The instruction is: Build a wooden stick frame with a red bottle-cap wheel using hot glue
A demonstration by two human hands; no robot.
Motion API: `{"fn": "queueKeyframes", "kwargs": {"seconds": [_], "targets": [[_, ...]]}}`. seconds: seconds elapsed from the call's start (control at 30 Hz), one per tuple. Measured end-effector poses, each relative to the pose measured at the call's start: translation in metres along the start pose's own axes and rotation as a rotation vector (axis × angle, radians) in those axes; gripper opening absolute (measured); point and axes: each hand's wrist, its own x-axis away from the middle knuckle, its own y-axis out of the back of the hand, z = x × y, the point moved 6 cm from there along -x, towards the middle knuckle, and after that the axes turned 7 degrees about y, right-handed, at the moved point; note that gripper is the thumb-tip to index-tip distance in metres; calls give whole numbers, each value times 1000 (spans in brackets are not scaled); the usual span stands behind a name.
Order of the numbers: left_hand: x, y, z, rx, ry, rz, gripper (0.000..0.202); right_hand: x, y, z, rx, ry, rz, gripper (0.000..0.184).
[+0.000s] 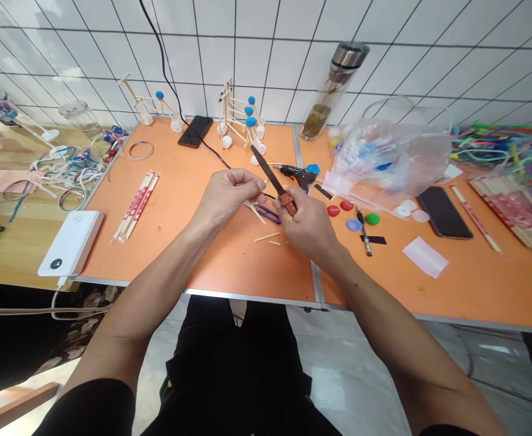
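My right hand [308,221] is closed round the reddish-brown handle of a knife [268,169], whose long dark blade slants up and away to the left. Just left of the blade, my left hand [232,194] is in a pinch. A small pale piece of wooden stick [266,181] shows at its fingertips, mostly hidden. Below the hands lie purple-handled scissors [268,212], partly covered, and cut stick pieces [266,237]. Beyond the blade rests a black glue gun [298,174].
Behind stand stick models with blue balls [243,115], a phone [195,131] and a tea bottle [333,91]. Wrapped chopsticks [136,206] and a power bank [71,243] lie left. Plastic bags [393,157], bottle caps [354,224], a pen [364,233] and another phone [445,212] are right.
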Motion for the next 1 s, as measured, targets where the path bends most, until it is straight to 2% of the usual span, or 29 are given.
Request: {"fn": "queueKeyframes", "kwargs": {"seconds": [0.1, 0.2, 0.33, 0.47, 0.57, 0.67, 0.73, 0.8, 0.9, 1.0], "targets": [[-3, 5, 1, -2, -2, 15, 32, 3, 16, -5, 35, -29, -14, 23], [-8, 13, 3, 13, 3, 4, 28, 19, 42, -18, 174, -83, 1, 29], [-12, 18, 5, 17, 60, 2, 20, 56, 66, -43, 318, -126, 143, 37], [-12, 15, 6, 1, 96, 28, 18, 91, 70, -69, 402, -188, 270, 40], [-13, 14, 8, -11, 94, 40, 18, 107, 68, -85, 474, -194, 279, 38], [-14, 12, 10, -39, 102, 63, 20, 113, 68, -94, 515, -141, 278, 41], [-13, 8, 10, -76, 112, 97, 23, 109, 71, -88, 501, -62, 255, 43], [-11, 3, 8, -116, 109, 146, 24, 97, 77, -68, 451, 11, 167, 40], [-4, -8, 1, -166, 107, 227, 21, 67, 78, -20, 284, 115, 34, 28], [3, -17, -5, -220, 129, 282, 14, 34, 62, 28, 196, 267, 65, 24]]}}
